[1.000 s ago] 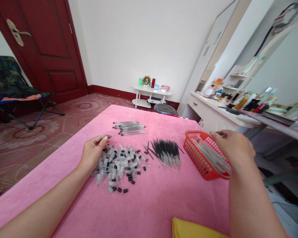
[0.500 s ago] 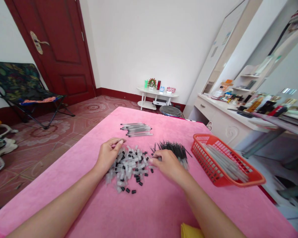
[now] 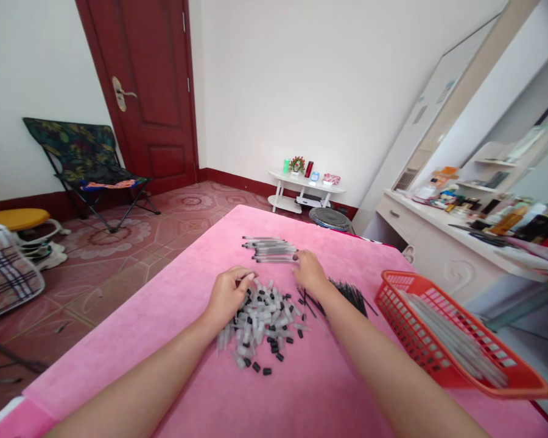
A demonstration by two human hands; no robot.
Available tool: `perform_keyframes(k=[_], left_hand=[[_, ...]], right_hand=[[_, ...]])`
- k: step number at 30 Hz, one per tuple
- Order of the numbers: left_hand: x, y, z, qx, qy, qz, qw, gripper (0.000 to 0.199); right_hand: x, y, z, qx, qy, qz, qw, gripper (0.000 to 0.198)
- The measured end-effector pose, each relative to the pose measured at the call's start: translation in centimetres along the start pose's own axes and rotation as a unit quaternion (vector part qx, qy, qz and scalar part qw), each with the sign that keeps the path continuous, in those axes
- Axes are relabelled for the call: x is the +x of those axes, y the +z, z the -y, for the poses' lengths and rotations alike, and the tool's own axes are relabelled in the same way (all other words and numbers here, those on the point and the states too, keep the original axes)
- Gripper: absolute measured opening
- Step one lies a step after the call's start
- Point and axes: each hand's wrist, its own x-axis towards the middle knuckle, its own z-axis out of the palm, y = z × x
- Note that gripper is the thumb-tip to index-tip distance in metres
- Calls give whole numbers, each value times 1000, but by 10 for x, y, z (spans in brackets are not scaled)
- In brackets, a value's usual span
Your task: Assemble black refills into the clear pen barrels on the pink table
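My left hand (image 3: 231, 293) is closed in a pinch at the upper left edge of a pile of clear and black pen caps (image 3: 260, 319). Whatever sits between its fingertips is too small to make out. My right hand (image 3: 311, 272) reaches to the right ends of a row of clear-barrelled pens (image 3: 270, 250) lying side by side. Its thumb and fingers are pinched at the end of a pen, partly hiding it. Under and beside the right forearm lies a bundle of thin black-ended refills (image 3: 351, 297), partly covered by the arm.
A red plastic basket (image 3: 438, 368) holding clear tubes (image 3: 456, 334) stands on the right of the pink-covered table (image 3: 274, 404). A dressing table (image 3: 429, 222) with bottles is beyond it. At the left are a folding chair (image 3: 75, 152) and a yellow stool (image 3: 16, 218).
My right hand has moved away from beside the caps, up to the right ends of the pens. My left hand stays by the pile. The view has turned left.
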Motion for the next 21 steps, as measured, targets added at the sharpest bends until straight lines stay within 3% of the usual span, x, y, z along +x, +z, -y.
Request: perform_keyframes(k=[6, 11, 14, 17, 21], left_hand=[[-1, -1, -3, 8, 3, 3, 1000, 22], [0, 0, 2, 8, -2, 11, 1000, 23], [3, 1, 7, -55, -43, 0, 998, 25], [6, 2, 4, -170, -83, -5, 982, 41], [7, 1, -10, -199, -43, 9, 979, 47]], right_hand=[[7, 10, 2, -32, 22, 20, 999, 23], [-11, -4, 11, -28, 18, 26, 999, 17], [-35, -16, 14, 78, -9, 40, 996, 17], [-65, -23, 11, 250, -46, 49, 966, 19], [-94, -21, 0, 322, -47, 33, 945, 21]])
